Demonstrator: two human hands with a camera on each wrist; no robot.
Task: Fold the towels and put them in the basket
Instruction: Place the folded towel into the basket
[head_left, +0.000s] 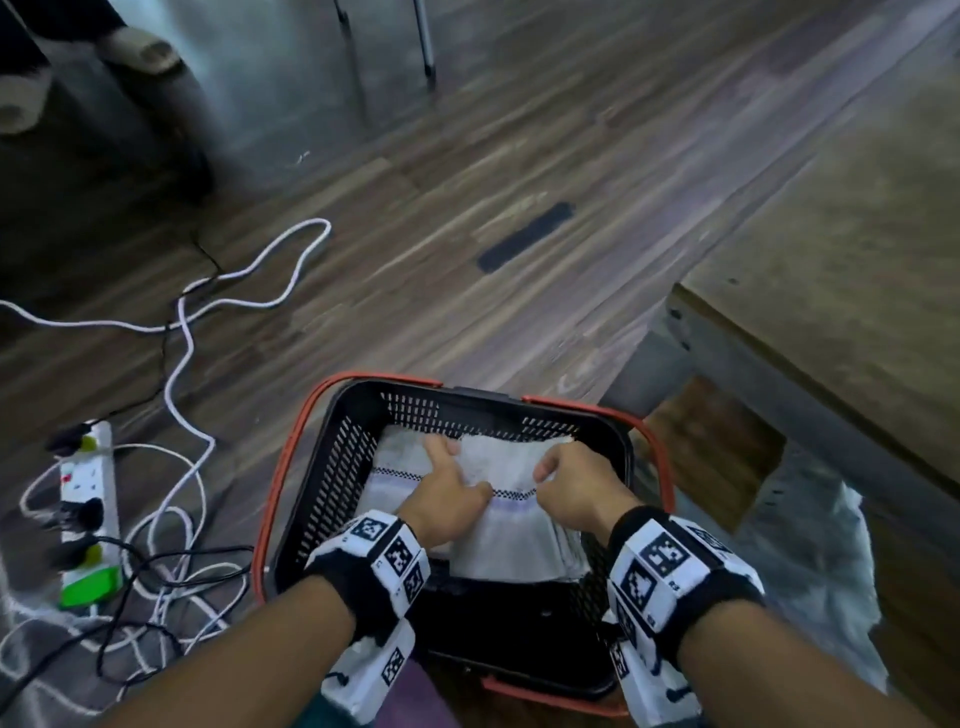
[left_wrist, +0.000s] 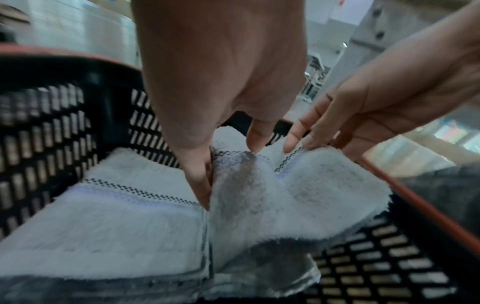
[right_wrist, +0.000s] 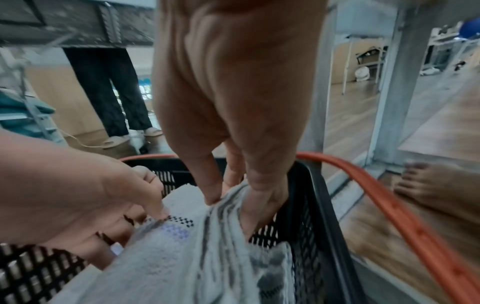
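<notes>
While both hands are down inside the basket (head_left: 291, 483), what matters for the next move is how the folded towel (head_left: 514, 535) sits against the one already lying flat on the left, the bottom towel (head_left: 387, 467). Person's crouched over a black mesh basket with orange handles on the wood floor, and the towel they're placing is on the right half, its long axis running near-to-far, same way as the basket's depth from where they stand. It's not flat yet: in the left wrist view it humps up in the middle and its near end droops over open mesh. The left hand (head_left: 447, 499) has its thumb and fingers curled in, pinching the towel's left edge right along the seam where it meets the bottom towel. The right hand (head_left: 576, 488) grips the right edge, fingers (right_wrist: 215, 185) curled over the stacked layers with some tucked down between the towel and the right basket wall. So the towel lies between the two hands and just under the fingertips, touching both. Neither hand looks clearly nearer; they're about level, either side of the checkered stripe. My guess is it just needs lowering and smoothing toward the right wall so it ends up beside the other towel, not riding on top of it. Power strip (head_left: 85, 514) and a tangle of cables (head_left: 182, 332) sit on the floor to the left, well clear of the basket.
</notes>
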